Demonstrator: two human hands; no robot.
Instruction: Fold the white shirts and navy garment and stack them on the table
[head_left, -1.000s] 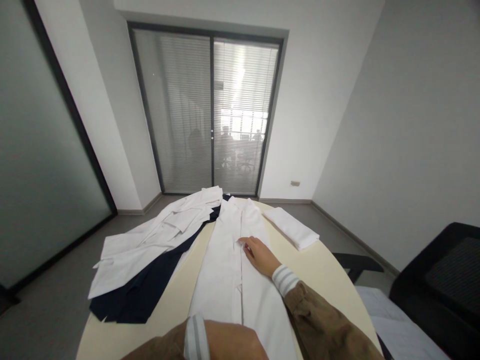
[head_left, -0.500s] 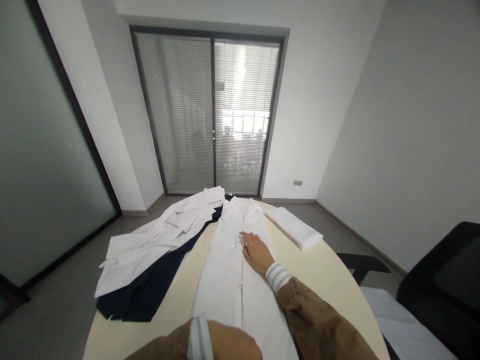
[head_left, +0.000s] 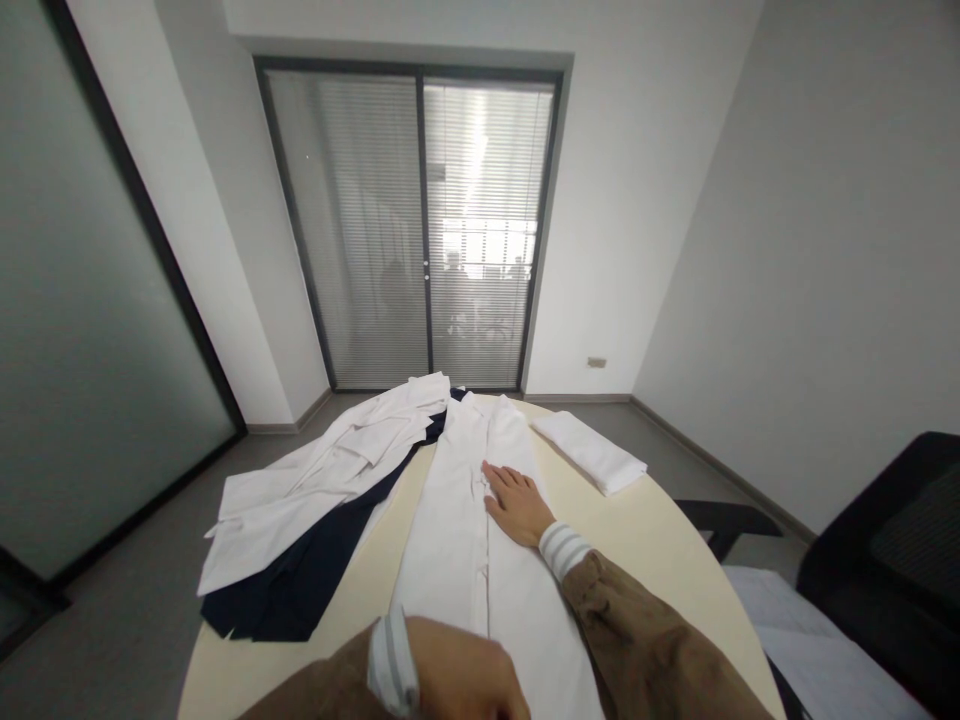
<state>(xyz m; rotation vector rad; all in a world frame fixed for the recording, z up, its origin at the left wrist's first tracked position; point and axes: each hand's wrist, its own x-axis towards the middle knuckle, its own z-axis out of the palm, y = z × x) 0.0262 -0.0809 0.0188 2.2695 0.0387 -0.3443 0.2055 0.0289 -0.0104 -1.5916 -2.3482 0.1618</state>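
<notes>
A long white garment (head_left: pixel 444 540) lies lengthwise down the middle of the table, with a seam or front opening running along its centre. My right hand (head_left: pixel 519 508) rests flat on it, fingers stretched out, beside a small bunched spot on the centre line. At the bottom edge of the view my left hand (head_left: pixel 465 668) is bent over the near part of the same garment. Its fingers point down and are mostly cut off by the frame, so their grip is hidden. Both wrists show striped cuffs and brown sleeves.
Left on the round cream table (head_left: pixel 660 560) lie a white garment (head_left: pixel 300 510) and, partly under it, a dark navy one (head_left: pixel 300 590). A folded white cloth (head_left: pixel 589 452) sits at the far right. A black chair (head_left: pixel 892 560) stands right, with white cloth (head_left: pixel 810 640) on it.
My right hand has flattened, its fingers now lower on the garment. My left hand has risen slightly into view. The camera has shifted a little.
</notes>
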